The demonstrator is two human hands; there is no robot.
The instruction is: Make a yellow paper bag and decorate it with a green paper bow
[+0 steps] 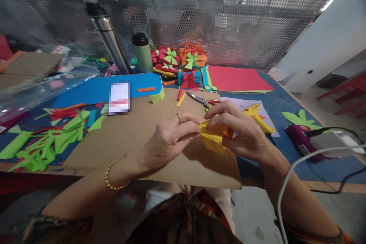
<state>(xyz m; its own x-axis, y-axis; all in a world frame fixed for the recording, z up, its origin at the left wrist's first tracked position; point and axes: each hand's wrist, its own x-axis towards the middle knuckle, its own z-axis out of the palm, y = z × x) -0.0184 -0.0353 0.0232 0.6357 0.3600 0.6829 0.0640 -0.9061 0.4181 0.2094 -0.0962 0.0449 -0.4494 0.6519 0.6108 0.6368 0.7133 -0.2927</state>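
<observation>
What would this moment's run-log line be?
left hand: pinching edge of yellow paper piece | right hand: holding same piece | beneath: cardboard sheet | beyond: scissors

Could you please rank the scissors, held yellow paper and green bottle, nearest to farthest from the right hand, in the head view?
1. Held yellow paper, touching the right hand
2. Scissors, just beyond, leftward
3. Green bottle, at the back left

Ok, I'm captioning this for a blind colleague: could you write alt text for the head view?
A person's left hand and right hand hold a folded yellow paper piece above a brown cardboard sheet. Beyond lie scissors, a yellow glue gun and bow-trimmed paper crafts; green paper strips are heaped at left.
</observation>
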